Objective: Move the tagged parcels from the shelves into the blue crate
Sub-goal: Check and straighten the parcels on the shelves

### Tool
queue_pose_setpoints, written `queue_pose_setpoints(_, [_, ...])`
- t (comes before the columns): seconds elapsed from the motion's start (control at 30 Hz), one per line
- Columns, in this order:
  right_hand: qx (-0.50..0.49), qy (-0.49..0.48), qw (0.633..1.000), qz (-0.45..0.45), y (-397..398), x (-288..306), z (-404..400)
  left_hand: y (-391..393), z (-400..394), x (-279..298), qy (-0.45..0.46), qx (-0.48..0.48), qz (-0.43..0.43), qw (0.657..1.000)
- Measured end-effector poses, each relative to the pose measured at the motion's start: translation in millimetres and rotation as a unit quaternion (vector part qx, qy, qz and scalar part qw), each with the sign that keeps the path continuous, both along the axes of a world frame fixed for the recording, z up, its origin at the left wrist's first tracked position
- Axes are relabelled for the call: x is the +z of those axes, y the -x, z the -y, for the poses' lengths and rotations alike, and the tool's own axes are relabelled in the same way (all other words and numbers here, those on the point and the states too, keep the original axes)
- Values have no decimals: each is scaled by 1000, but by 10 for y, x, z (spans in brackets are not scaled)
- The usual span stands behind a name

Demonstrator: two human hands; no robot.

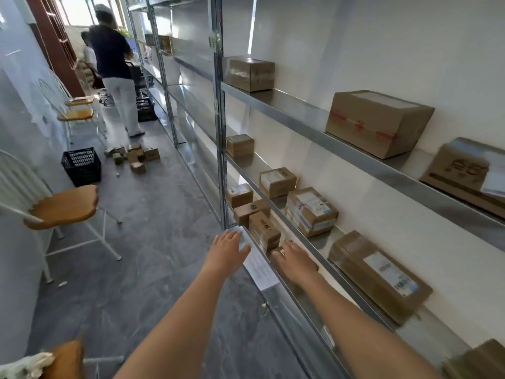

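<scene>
A long grey metal shelf rack [273, 105] runs along a white wall. The left hand [228, 248] has straight, spread fingers at the front edge of a low shelf. The right hand [293, 259] lies on a small brown cardboard parcel [281, 251] on that shelf; it may be gripping it, but I cannot tell. A dark plastic crate [81, 166] stands far off on the floor.

Only one view is given, taken from a camera worn on the head. It is pointed forward and down along the metal shelves [273, 105], which are seen close on the right, with the floor [153, 242] farther off.
</scene>
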State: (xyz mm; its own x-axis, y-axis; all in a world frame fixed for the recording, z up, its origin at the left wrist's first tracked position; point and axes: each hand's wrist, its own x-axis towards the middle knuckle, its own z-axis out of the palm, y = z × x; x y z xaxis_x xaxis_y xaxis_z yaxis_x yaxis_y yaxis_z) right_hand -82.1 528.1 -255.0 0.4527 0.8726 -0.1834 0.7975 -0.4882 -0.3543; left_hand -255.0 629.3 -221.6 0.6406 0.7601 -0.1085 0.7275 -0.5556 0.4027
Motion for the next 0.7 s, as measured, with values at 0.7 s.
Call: queue_pose_setpoints(0.7, [-208, -50, 958, -190, -806, -167, -2317, -1251, -2564, -76, 83, -87, 2, 993])
